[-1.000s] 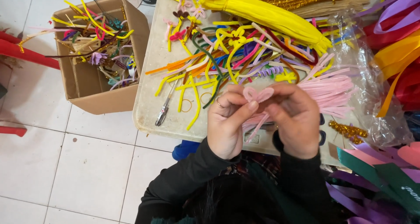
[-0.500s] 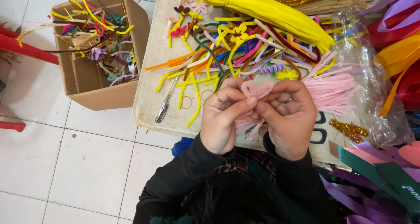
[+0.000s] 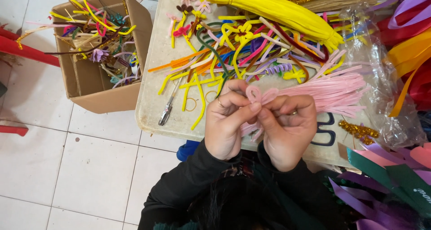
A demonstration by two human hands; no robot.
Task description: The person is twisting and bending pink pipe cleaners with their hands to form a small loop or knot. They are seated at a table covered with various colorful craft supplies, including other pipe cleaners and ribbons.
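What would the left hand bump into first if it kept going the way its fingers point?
Probably the right hand: the left hand points toward it across the looped pink pipe cleaner both pinch, though depth is unclear.

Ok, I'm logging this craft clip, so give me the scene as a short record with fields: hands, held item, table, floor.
left hand: left hand pinches a looped pink pipe cleaner
right hand: right hand grips the same piece from the other side
table: mixed pipe cleaners, yellow bundle, pink bundle, pliers, scissors
floor: cardboard box of scraps on white tiles
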